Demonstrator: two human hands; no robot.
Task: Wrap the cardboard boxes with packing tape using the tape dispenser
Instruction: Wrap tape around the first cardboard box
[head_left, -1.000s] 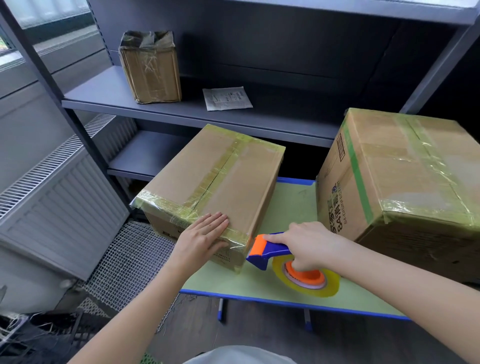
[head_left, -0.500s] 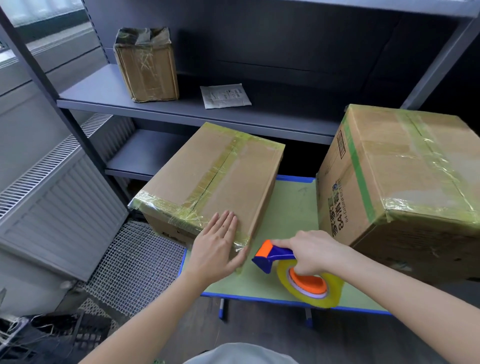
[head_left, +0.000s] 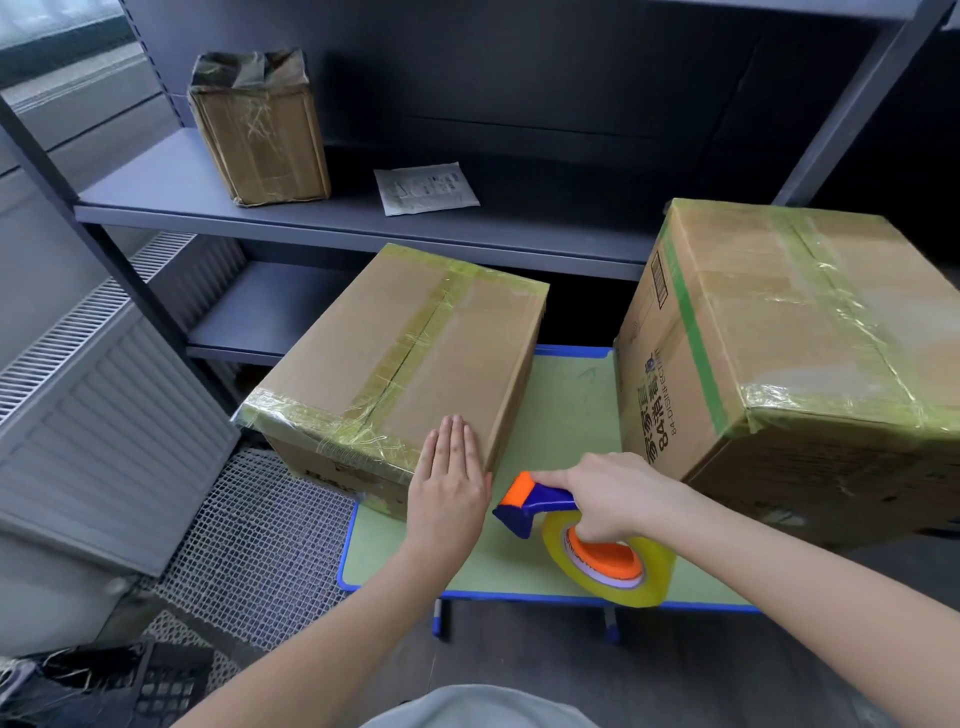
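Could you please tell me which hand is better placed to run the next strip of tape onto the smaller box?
The right hand: it grips the tape dispenser just beside the near corner of the smaller box. The left hand lies flat on that box's top, probably best used to steady it.

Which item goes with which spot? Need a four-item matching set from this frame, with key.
Things:
1. small brown cardboard box with crumpled taped top
2. long brown cardboard box with yellowish tape
3. large brown cardboard box with green stripe
4. blue-and-orange tape dispenser with yellow roll

Places:
A. held by the right hand
B. at the right side of the blue-edged green table
C. on the grey metal shelf
D. under the flat left hand

Pairs: 1-C, 2-D, 3-B, 4-A.
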